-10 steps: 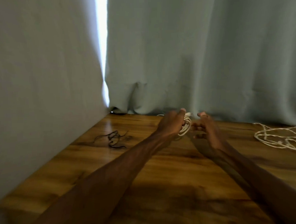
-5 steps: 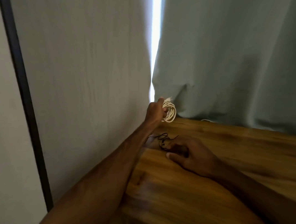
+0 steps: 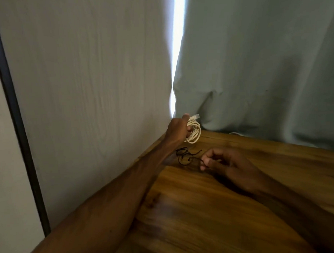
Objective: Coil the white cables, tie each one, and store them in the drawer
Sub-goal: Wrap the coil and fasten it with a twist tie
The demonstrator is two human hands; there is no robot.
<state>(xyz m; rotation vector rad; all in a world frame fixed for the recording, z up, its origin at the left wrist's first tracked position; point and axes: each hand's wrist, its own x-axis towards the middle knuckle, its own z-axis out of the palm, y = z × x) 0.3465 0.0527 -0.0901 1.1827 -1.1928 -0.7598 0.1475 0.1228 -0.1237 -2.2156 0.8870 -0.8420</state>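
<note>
Coil of white cable (image 3: 194,134) hangs long-axis upright in the gripping left hand (image 3: 178,132) above the wooden table's (image 3: 203,210) far left corner, plug tip pointing up toward the curtain (image 3: 255,66); right hand (image 3: 226,162) pinches a black tie (image 3: 186,157) on the tabletop.

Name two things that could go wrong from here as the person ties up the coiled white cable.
1. Only the left hand grips the coiled white cable, held above the brown wooden table. Loosening that grip to tie it could let the loops spring apart.
2. The right hand seems to pinch one end of the thin black cord, which lies tangled. Pulling it may tighten a knot.
</note>
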